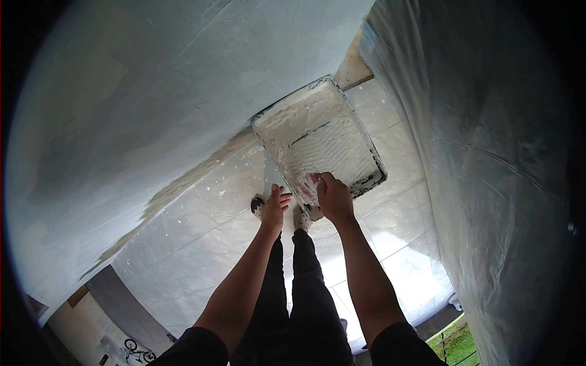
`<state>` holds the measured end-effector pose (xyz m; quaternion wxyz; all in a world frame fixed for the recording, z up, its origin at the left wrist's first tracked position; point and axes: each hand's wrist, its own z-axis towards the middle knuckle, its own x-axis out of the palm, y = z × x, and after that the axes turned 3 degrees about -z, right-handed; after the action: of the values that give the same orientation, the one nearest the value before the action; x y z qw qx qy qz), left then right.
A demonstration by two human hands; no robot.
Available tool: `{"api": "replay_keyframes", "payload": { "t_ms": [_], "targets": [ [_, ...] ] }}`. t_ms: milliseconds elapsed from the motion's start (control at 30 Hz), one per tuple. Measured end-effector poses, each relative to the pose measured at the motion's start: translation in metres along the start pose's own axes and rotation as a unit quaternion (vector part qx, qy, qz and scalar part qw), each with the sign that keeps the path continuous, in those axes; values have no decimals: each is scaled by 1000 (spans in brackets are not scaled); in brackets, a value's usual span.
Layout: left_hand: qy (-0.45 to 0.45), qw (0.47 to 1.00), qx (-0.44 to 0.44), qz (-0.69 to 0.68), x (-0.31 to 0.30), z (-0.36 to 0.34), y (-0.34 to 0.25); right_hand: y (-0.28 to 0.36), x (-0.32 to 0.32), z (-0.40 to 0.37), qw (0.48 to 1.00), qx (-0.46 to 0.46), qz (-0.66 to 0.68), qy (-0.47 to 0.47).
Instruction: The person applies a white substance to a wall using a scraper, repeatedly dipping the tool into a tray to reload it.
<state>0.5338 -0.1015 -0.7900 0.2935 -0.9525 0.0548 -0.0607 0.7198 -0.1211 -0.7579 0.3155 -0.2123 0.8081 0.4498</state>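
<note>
Right hand (334,196) gripping clear plastic (306,193), at tray (342,152) edge, open floor (400,161) alongside

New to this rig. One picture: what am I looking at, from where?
No machine here: these are a person's bare hands, seen by a camera worn on their head, looking forward and down. A ridged tray coated in something pale and paint-like appears to rest on the floor. The right hand grips what looks like crumpled clear plastic at the tray's near end; the left hand, fingers spread, seems to hold nothing.
</note>
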Motion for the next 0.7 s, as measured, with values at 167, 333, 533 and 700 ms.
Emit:
{"api": "replay_keyframes", "payload": {
  "t_ms": [167,333,533,700],
  "targets": [
    [18,1000,-7,-17,2,-2,3,-2,5,2,1000,11,22,1],
    [23,999,3,-26,2,-1,10,2,5,5,1000,18,16,11],
    [35,998,-4,-57,2,1,12,10,5,7,999,12,-1,30],
    [36,997,5,-69,2,1,15,10,11,14,999,22,14,22]
  ]
}}
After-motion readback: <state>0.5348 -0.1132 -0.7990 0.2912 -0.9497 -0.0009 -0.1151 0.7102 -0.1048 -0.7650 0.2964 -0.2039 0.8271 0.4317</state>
